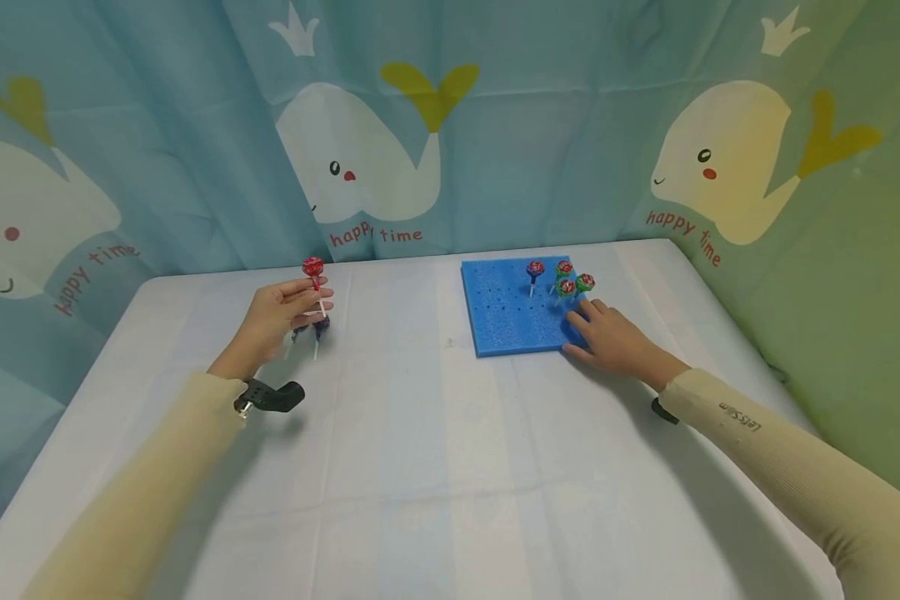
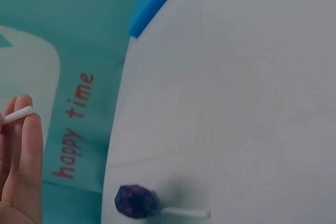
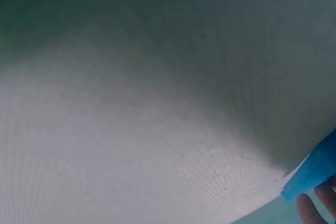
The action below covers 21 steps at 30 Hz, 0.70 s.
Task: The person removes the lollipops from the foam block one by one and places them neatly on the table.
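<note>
Held upright by its stick, a red-wrapped lollipop (image 1: 312, 267) is pinched in my left hand (image 1: 273, 317) above the table's left side. Its white stick (image 2: 18, 115) crosses the fingers in the left wrist view. Below that hand lies a dark purple lollipop (image 2: 136, 201), with another one partly hidden by the hand in the head view. My right hand (image 1: 615, 340) rests at the right edge of a blue foam board (image 1: 506, 329), fingers on its side. In the board stand several lollipops: a purple one (image 1: 535, 269) and green-and-red ones (image 1: 565, 288) near the right edge.
Small holes dot the board's top. A white cloth (image 1: 412, 467) covers the table. Behind it hangs a blue curtain (image 1: 525, 167) with whale prints, turning green on the right. Both wrists wear black straps (image 1: 270, 396).
</note>
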### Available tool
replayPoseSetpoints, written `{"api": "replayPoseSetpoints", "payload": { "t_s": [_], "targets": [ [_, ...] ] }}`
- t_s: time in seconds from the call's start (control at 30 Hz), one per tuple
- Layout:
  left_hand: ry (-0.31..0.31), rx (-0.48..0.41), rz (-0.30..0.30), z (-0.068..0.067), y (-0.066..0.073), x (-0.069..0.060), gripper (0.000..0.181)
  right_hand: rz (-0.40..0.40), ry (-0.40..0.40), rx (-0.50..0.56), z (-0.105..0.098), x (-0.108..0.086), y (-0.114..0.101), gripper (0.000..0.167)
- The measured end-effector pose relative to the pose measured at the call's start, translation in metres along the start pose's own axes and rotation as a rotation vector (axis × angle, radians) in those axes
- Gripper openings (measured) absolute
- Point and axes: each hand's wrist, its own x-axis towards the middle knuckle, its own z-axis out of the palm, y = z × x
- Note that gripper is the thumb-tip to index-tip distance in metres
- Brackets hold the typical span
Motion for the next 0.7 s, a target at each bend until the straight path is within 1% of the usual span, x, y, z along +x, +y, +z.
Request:
{"api": "replayPoseSetpoints", "payload": {
  "t_s": [0.23,0.5,0.7],
  "targets": [
    [0.044,-0.009,-0.013,-0.020,0.001,-0.010,0.060,0.006,-0.017,0.008,0.000,0.001,0.001,0.053],
    [0.083,-0.071,-0.010,-0.045,-0.007,-0.016,0.064,0.012,-0.027,0.004,-0.002,0.000,0.000,0.054],
    [0.123,-0.048,-0.037,-0.059,-0.013,-0.021,0.063,0.009,-0.023,0.012,-0.002,0.000,0.000,0.054]
  ]
}}
